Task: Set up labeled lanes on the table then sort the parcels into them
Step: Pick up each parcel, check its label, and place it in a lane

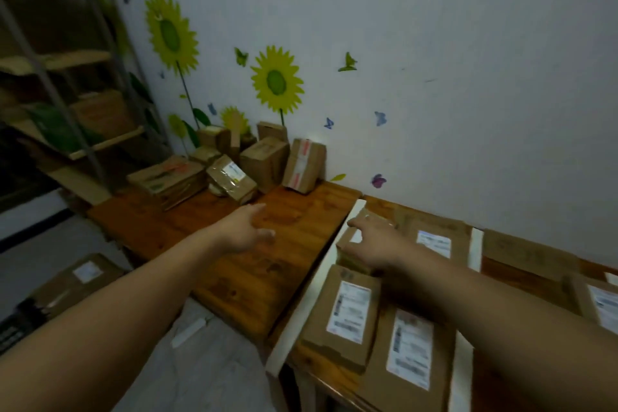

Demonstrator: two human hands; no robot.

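Saw labelled parcels (pixel 347 311) nearest at five o'clock between white lane strips (pixel 301 304), right hand (pixel 374 244) at four o'clock resting straight, spread fingers on a small parcel (pixel 349 257), left hand (pixel 247 227) at seven o'clock slack-fingered, empty, over the table (pixel 284 271), boxes (pixel 264 164) piled at nine o'clock.

Two hands (pixel 245 230) (pixel 376 244), two tables (pixel 294 227) (pixel 501 274), over twelve parcels (pixel 346 313)
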